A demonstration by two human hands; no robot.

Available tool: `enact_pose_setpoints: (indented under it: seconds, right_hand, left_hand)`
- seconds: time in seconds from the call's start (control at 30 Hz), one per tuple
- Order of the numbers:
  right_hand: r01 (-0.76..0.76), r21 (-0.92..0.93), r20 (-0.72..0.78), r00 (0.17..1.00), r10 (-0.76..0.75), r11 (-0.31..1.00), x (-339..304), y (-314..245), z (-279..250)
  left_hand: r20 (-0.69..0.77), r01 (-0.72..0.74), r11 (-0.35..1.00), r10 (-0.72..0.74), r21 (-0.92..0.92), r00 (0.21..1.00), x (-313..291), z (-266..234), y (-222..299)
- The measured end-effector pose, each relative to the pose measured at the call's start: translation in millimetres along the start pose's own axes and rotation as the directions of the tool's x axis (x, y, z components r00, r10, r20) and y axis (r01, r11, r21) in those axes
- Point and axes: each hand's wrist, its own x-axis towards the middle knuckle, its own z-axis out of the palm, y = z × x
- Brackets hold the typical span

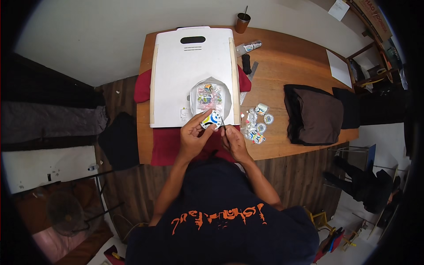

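Note:
My left hand pinches a printed sticker in white, blue, green and black, its edge rounded. Close against the sticker's right edge is a slim dark tool, held in my closed right hand; whether it is a blade or scissors I cannot tell. Just beyond both hands, a pale round container rests on a white board with a handle slot. Colourful printed scraps lie inside it.
Right of the board, several cut stickers lie on the wooden table, near a ruler and a black object. Folded dark cloth sits farther right. A brown cup stands at the back edge. Red fabric shows under the board.

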Motion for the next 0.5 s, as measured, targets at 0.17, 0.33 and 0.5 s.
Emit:
enact_pose_setpoints:
  seconds: [0.17,0.33,0.5]
  right_hand:
    - [-0.018,0.025,-0.003,1.000,0.018,1.000,-0.2,-5.1,2.3]
    - [-0.027,0.018,0.000,1.000,0.027,0.999,-0.9,0.4,-0.3]
    - [-0.025,0.020,-0.012,1.000,0.025,0.999,-1.2,-1.3,0.5]
  left_hand:
    - [-0.002,0.009,1.000,-0.009,0.005,1.000,-1.0,-0.4,-0.2]
    - [0.010,0.004,1.000,-0.004,0.011,1.000,-0.9,-1.2,-0.7]
    - [0.010,0.009,1.000,-0.009,0.006,1.000,-1.3,-0.7,-0.6]
